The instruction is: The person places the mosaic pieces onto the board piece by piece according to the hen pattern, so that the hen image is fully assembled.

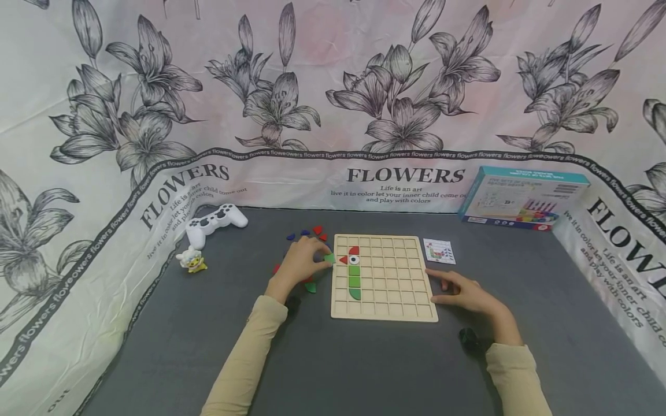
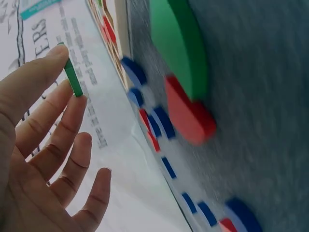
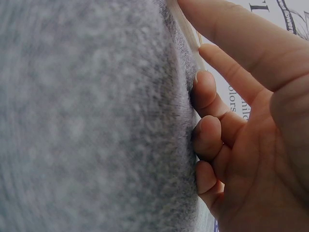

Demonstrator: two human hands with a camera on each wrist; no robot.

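Note:
My left hand pinches a green square tile between thumb and fingertips, just off the left edge of a wooden grid board. One grid column holds a red quarter-round tile, a white tile with an eye, green square tiles and a green quarter-round tile. A red triangle tile sits left of the eye. My right hand touches the board's right edge with its thumb and index fingertips. Its other fingers bend loosely against the grey cloth in the right wrist view.
Loose blue tiles, red tiles and a green tile lie left of the board. A pattern card is at its right. Farther out are a box, a white game controller and a small figurine.

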